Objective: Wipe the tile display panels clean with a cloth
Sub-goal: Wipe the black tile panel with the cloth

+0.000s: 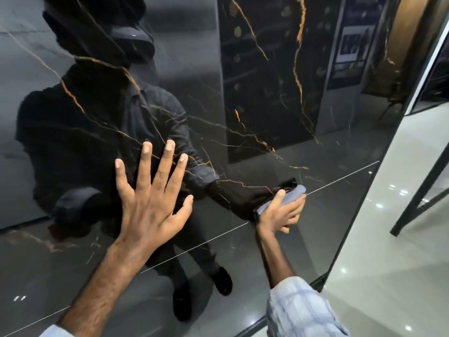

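A glossy black tile panel [267, 81] with orange and gold veins fills most of the view and mirrors a person in dark clothes. My left hand [151, 198] lies flat against it with the fingers spread and straight. To the right, my right hand [281, 212] grips a folded grey-blue cloth [291, 194] and presses it against the panel, close to a thin pale line that runs across the surface. The cloth's dark reflection shows just left of it.
The panel's right edge [369, 190] runs diagonally down to a shiny pale tiled floor [401, 251]. A black metal leg [422, 188] of a stand slants across the floor at the right. Another framed panel [435, 52] stands at the upper right.
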Motion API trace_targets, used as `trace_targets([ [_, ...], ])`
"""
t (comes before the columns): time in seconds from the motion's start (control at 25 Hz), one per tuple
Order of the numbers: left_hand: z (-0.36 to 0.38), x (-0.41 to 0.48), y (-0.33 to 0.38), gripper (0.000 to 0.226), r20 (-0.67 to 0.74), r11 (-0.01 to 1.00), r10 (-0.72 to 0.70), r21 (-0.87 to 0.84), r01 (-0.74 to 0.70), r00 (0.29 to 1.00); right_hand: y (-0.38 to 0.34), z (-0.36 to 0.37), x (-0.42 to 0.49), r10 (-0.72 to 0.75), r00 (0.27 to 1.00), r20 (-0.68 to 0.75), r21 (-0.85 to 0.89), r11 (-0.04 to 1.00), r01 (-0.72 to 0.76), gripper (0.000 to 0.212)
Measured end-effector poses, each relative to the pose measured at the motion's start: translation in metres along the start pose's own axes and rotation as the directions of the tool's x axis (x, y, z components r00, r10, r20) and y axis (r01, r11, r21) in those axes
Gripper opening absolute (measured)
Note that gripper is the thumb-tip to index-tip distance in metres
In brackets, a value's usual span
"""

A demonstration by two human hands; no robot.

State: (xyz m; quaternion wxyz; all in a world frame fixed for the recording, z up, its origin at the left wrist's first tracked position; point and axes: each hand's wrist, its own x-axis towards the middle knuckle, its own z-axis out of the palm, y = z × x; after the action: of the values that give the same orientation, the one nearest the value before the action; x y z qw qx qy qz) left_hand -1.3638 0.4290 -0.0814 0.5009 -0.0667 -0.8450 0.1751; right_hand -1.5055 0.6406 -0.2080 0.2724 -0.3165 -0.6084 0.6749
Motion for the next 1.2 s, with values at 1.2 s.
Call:
trace_targets([
  [1.2,0.032,0.113,0.112,0.054,-0.214,0.923,-0.367,0.035,0.382,0.905,-0.006,-0.039,0.154,-0.926,-0.073,0.371,0.241,0.02,0.97,0.077],
])
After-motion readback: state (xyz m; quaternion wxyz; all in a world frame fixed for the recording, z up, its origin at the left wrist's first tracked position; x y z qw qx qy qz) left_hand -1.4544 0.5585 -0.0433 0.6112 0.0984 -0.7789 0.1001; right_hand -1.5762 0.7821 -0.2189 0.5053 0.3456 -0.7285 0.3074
